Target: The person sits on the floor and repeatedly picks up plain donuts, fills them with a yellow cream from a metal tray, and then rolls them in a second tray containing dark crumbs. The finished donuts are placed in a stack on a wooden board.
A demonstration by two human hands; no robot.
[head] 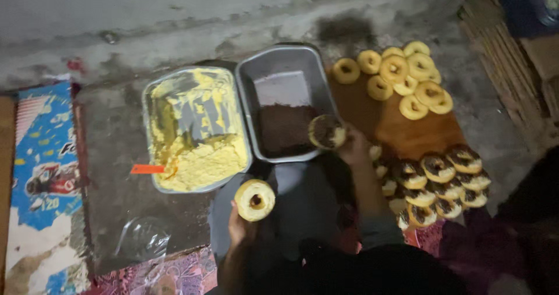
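My left hand (237,228) holds a ring doughnut (254,199) coated with yellow cream, near the front of the foil tray of yellow cream (195,126). My right hand (352,149) grips a doughnut (326,131) covered in dark sprinkles at the right rim of the grey metal tray (247,106), which holds dark chocolate sprinkles (284,129). Several plain doughnuts (402,77) lie at the far end of a brown wooden board (402,133). Several sprinkled doughnuts (442,181) are stacked at its near end.
An orange-handled spatula (148,169) rests in the cream tray. A blue printed cardboard box (43,173) lies at the left. Crumpled clear plastic (142,237) sits on the dark mat. A concrete floor stretches beyond, with woven matting (512,68) at the right.
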